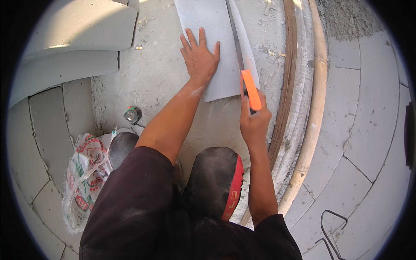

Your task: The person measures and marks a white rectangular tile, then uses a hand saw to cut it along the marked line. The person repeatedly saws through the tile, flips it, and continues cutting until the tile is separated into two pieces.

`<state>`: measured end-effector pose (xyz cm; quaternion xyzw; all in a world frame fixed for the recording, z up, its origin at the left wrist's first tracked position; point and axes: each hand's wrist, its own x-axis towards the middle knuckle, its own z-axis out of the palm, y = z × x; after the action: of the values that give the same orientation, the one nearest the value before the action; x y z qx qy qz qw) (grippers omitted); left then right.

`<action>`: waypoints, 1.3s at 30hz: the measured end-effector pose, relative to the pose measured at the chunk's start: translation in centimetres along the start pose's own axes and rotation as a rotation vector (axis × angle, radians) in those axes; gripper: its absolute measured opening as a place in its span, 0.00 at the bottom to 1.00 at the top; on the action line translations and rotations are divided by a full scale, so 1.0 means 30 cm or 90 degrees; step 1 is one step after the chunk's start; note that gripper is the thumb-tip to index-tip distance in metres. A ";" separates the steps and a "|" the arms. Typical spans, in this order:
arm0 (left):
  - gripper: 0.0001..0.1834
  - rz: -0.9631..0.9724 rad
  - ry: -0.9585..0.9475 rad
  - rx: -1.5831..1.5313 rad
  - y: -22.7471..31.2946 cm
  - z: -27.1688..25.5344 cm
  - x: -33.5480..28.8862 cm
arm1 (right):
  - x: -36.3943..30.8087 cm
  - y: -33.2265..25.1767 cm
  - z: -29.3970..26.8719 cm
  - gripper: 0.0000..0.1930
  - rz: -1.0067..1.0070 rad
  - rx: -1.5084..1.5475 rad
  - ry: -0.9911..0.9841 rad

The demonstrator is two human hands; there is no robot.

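A long, light grey block [210,17], which looks like lightweight concrete, lies on the dusty floor ahead of me. Palm down, my left hand [201,58] rests on its top with the fingers spread. My right hand [256,123] is wrapped round the handle of a handsaw [251,91], orange along its near end. The saw's blade runs away from me in a lengthwise cut near the block's right side. To the right of the blade lies a narrow strip [246,45] of the same material. The far end of the block passes out of view.
A tape measure [132,114] lies on the floor at left, near a crumpled printed sack [89,169]. Larger grey blocks [82,34] stand at upper left. A wooden plank [286,82] and a bamboo pole [318,86] run along the right, beside a block wall [346,108]. Bent metal rods [331,234] show at lower right.
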<state>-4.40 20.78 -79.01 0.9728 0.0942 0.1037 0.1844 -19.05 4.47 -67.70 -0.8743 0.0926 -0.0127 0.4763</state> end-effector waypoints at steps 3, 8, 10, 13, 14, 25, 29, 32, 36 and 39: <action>0.42 -0.019 0.010 0.020 -0.005 -0.007 0.016 | -0.365 0.115 -0.119 0.20 -0.139 -0.018 0.054; 0.42 -0.004 0.002 0.016 0.027 0.003 0.012 | 0.024 0.022 0.000 0.19 -0.024 -0.009 0.029; 0.42 0.014 0.016 0.011 0.014 0.017 0.041 | 0.080 0.003 0.023 0.18 -0.058 -0.021 0.050; 0.42 0.011 0.025 0.016 -0.029 0.034 -0.006 | -0.142 0.049 -0.016 0.18 -0.036 0.007 0.034; 0.42 0.009 0.045 0.016 -0.039 0.022 0.017 | -0.316 0.100 -0.063 0.17 -0.052 0.025 0.049; 0.44 0.008 -0.009 -0.021 -0.014 0.019 -0.016 | -0.105 0.078 0.003 0.20 -0.011 0.018 0.045; 0.42 0.007 0.029 0.013 -0.010 0.008 0.023 | -0.506 0.209 -0.116 0.19 -0.128 -0.044 0.075; 0.43 -0.002 -0.003 0.022 0.010 0.015 -0.007 | -0.440 0.176 -0.107 0.19 -0.052 0.002 0.040; 0.43 -0.012 -0.022 0.014 0.007 0.000 0.013 | -0.094 0.091 0.003 0.23 -0.044 -0.016 0.027; 0.42 -0.029 -0.051 0.006 -0.004 -0.011 -0.027 | -0.246 0.125 -0.030 0.23 -0.031 -0.022 0.026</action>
<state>-5.26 20.83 -78.90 0.9746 0.1097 0.0601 0.1857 -26.96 3.02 -69.86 -0.8839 0.0812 -0.0402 0.4589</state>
